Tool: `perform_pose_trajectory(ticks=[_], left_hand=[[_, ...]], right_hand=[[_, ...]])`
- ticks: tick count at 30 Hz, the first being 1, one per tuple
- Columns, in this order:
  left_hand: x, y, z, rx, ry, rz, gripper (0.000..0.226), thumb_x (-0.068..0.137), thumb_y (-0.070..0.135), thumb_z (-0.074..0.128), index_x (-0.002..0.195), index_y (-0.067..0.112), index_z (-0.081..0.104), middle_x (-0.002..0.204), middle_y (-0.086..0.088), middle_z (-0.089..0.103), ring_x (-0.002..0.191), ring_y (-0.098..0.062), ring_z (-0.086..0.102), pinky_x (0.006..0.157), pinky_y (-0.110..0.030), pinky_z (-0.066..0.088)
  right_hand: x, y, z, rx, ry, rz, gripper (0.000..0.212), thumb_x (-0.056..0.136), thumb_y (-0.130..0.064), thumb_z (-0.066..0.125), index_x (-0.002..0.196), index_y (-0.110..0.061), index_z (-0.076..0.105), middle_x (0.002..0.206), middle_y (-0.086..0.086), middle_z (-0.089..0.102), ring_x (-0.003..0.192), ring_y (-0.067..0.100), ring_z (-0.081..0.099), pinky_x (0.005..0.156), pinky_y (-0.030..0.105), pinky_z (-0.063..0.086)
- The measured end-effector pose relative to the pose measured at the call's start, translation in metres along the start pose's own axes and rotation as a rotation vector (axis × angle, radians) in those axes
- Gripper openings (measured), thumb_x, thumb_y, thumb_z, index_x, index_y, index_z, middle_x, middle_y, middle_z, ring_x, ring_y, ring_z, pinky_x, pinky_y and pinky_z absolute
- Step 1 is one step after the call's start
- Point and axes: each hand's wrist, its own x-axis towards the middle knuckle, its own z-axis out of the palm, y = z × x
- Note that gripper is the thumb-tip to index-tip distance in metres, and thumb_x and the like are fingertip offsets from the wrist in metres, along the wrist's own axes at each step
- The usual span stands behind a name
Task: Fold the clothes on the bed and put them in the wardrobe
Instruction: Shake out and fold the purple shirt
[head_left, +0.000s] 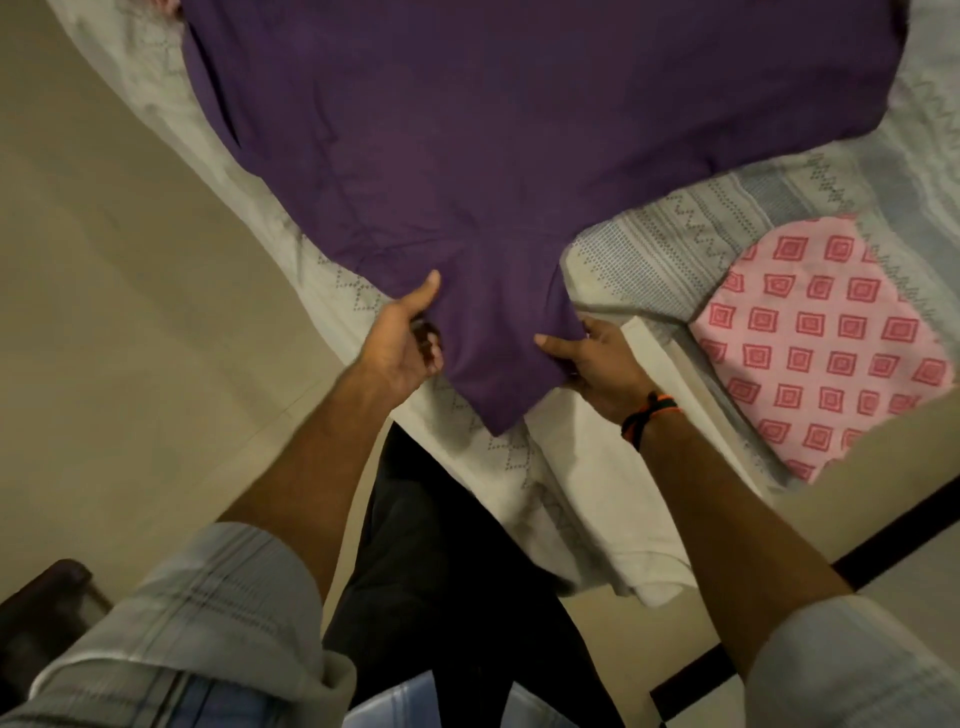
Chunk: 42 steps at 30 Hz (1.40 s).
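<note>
A person stands at the corner of the bed (613, 499), leaning over it with both arms stretched forward. Spread across the mattress lies a large purple garment (467, 156), covering most of the far part of the pale patterned sheet (727, 228) and narrowing to a tapered end at the near edge, where it droops just over the corner. The left hand (402, 345) grips the left side of that narrow end, thumb lying up along the top of the cloth and fingers curled underneath. The right hand (592, 361) holds the right side of the same end, thumb pressed flat on the fabric and the other fingers tucked beneath it, mostly out of sight. A dark and orange thread band (649, 421) circles the right wrist. Both forearms are bare, with light checked sleeves (218, 613) rolled up near the elbows. To the right of the hands, well apart from the purple garment, a pink cloth with red square motifs (826, 343) lies flat on the sheet near the bed's edge; it looks folded into a rough rectangle. The sheet hangs down loosely at the near corner, above the beige floor (104, 312). The person's dark trousers (441, 561) show between the arms.
</note>
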Motion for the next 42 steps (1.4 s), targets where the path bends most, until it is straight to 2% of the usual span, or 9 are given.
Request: perform_pose_trajectory(ticks=[5,11,16,19,23,26,30,35,42], left_hand=[[-0.004,-0.035,-0.006,0.159,-0.038,-0.004,0.038,0.088,0.018,0.069,0.124,0.007,0.064,0.118,-0.008,0.070,0.098,-0.019,0.068,0.082,-0.027,0.057],[-0.003,-0.064,-0.018,0.306,0.070,0.070,0.030,0.084,0.003,0.073,0.112,0.006,0.064,0.104,-0.004,0.070,0.081,-0.015,0.068,0.065,-0.026,0.059],[0.008,-0.080,-0.028,0.557,0.245,0.087,0.023,0.079,0.000,0.077,0.087,0.010,0.058,0.098,-0.011,0.065,0.081,-0.023,0.067,0.067,-0.031,0.060],[0.006,-0.078,-0.027,0.617,0.227,0.122,0.024,0.079,0.011,0.080,0.090,0.010,0.059,0.089,-0.012,0.068,0.071,-0.019,0.065,0.062,-0.028,0.058],[0.012,-0.062,-0.031,0.478,0.416,0.272,0.031,0.070,0.038,0.084,0.081,0.022,0.059,0.083,-0.005,0.072,0.079,-0.021,0.070,0.083,-0.038,0.059],[0.019,-0.044,-0.036,0.316,0.535,0.324,0.045,0.062,0.046,0.082,0.089,0.016,0.063,0.084,-0.005,0.072,0.080,-0.020,0.071,0.083,-0.040,0.060],[0.022,-0.018,-0.027,0.122,0.484,0.277,0.029,0.083,0.029,0.078,0.092,0.005,0.064,0.081,-0.004,0.069,0.074,-0.015,0.071,0.070,-0.029,0.061],[0.030,-0.003,-0.032,0.095,0.460,0.221,0.021,0.084,0.023,0.077,0.085,0.009,0.062,0.088,-0.004,0.071,0.077,-0.018,0.072,0.068,-0.029,0.062],[0.029,0.011,-0.048,-0.025,0.571,0.269,0.016,0.084,-0.007,0.066,0.078,0.008,0.066,0.065,-0.002,0.064,0.055,-0.012,0.063,0.056,-0.023,0.058]], right_hand=[[-0.005,0.025,0.001,-0.052,0.132,0.002,0.033,0.088,-0.002,0.068,0.120,-0.003,0.064,0.103,0.008,0.071,0.077,0.019,0.070,0.060,0.031,0.057],[-0.009,0.029,0.002,-0.098,0.196,-0.028,0.028,0.087,-0.001,0.068,0.115,-0.003,0.064,0.104,0.009,0.070,0.080,0.021,0.069,0.055,0.029,0.057],[0.000,0.041,-0.003,-0.496,0.435,-0.086,0.016,0.067,-0.017,0.071,0.077,-0.014,0.059,0.090,0.011,0.070,0.082,0.034,0.069,0.072,0.049,0.060],[-0.010,0.037,0.002,-0.662,0.473,-0.122,0.024,0.074,-0.013,0.065,0.094,-0.010,0.052,0.096,0.014,0.068,0.086,0.036,0.067,0.078,0.042,0.057],[-0.025,0.039,0.012,-1.146,0.589,-0.367,0.055,0.074,-0.013,0.067,0.125,-0.005,0.046,0.124,0.016,0.052,0.110,0.035,0.051,0.087,0.042,0.048],[-0.027,0.049,0.021,-1.331,0.387,-0.600,0.049,0.076,-0.025,0.071,0.119,-0.009,0.055,0.121,0.014,0.052,0.109,0.035,0.050,0.087,0.045,0.047],[-0.023,0.068,0.037,-1.567,0.054,-0.589,0.054,0.076,-0.039,0.074,0.119,-0.011,0.056,0.118,0.012,0.055,0.104,0.035,0.055,0.083,0.043,0.047],[-0.012,0.084,0.040,-1.850,0.080,-0.776,0.042,0.061,-0.024,0.079,0.096,-0.008,0.062,0.101,0.014,0.060,0.087,0.034,0.056,0.070,0.041,0.044],[-0.016,0.085,0.024,-1.660,-0.040,-0.800,0.021,0.066,-0.007,0.059,0.085,-0.008,0.067,0.084,0.010,0.061,0.068,0.035,0.058,0.060,0.038,0.049]])
